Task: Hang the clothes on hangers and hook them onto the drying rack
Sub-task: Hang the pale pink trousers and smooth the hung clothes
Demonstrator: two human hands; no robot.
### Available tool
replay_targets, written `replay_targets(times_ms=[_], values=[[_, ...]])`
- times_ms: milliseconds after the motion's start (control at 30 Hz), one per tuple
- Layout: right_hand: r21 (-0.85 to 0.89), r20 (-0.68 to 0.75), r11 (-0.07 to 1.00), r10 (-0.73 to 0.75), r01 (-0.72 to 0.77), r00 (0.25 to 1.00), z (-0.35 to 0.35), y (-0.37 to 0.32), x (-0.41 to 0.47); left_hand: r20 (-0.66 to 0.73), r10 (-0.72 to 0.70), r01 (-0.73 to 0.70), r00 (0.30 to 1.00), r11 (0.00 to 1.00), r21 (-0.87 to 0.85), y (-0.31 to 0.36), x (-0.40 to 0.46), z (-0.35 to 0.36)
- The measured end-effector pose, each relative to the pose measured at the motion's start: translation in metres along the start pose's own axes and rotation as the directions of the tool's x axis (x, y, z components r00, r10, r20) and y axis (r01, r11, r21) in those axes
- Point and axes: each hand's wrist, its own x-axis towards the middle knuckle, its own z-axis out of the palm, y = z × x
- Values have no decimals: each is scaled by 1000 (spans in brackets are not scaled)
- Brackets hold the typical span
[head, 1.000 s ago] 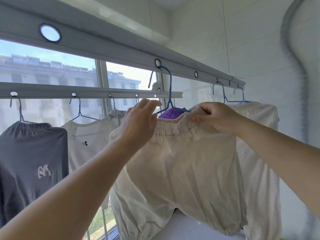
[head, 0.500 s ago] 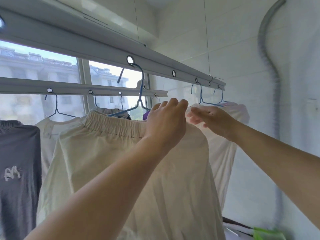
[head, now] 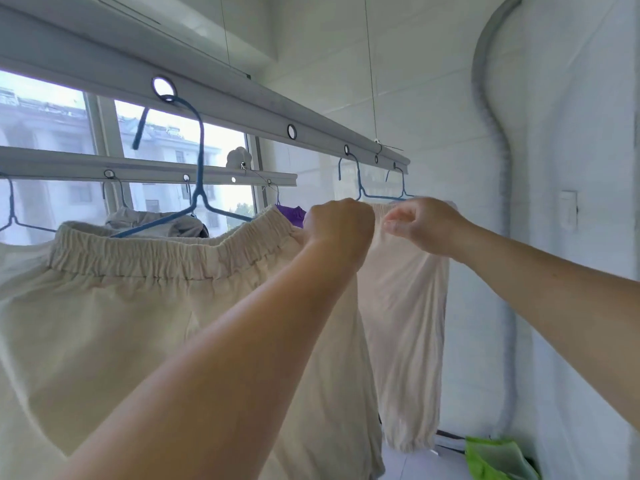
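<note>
The cream trousers (head: 145, 306) already hang on a blue hanger (head: 199, 199) hooked into the near rail (head: 242, 109) of the rack, with other clothes hung along both rails, so little seems left here. The left hand (head: 337, 230) grips the waistband's right end, fingers curled tight. The right hand (head: 424, 225) pinches the neighbouring cream garment (head: 405, 323), whose hanger is mostly hidden.

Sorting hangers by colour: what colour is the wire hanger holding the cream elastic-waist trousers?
Blue wire hanger, clearest in the head view.
</note>
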Motion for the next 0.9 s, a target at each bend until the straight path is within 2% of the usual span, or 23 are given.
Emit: replay_targets(times_ms=[167, 267, 367, 500, 600, 800, 900], values=[[-86, -48, 996, -44, 39, 998, 9, 9, 36, 100, -29, 35, 995, 998, -60, 10, 45, 30], [-151, -99, 987, -62, 46, 993, 20, 13, 64, 104, -69, 92, 992, 967, -236, 11, 74, 54], [-229, -144, 973, -44, 10, 989, 30, 17, 91, 176, -137, 210, 975, 831, -515, 5, 98, 76], [-332, -198, 941, 5, -72, 980, 44, 23, 124, 179, -313, 341, 933, 607, -717, -12, 138, 100], [-357, -203, 927, 45, -117, 978, 56, 27, 146, 147, -333, 316, 931, 538, -782, -20, 162, 115], [-132, -189, 988, 49, -75, 981, 74, 33, 179, 68, -158, 152, 985, 611, -777, -21, 194, 150], [-100, -185, 993, 50, -70, 981, 78, 39, 189, 74, -129, 132, 989, 528, -839, -25, 209, 160]])
